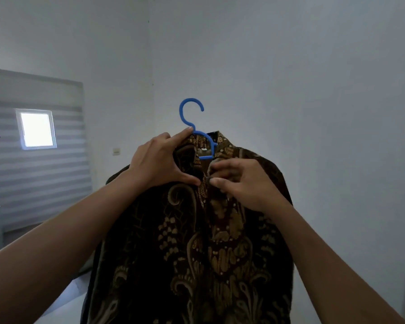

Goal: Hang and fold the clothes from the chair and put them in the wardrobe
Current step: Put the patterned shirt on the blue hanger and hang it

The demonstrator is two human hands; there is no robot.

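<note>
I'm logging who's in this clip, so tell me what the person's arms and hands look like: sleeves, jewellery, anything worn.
Both arms are bare as far as the picture shows: no sleeve covers the left arm or the right arm. The left hand and the right hand wear no gloves, and no watch, bracelet or ring shows on the sides in view.

The left hand [159,162] holds up a brown shirt [208,242] on a blue hanger [180,112]. The right hand [241,181] pinches the shirt's front below the collar.
</note>
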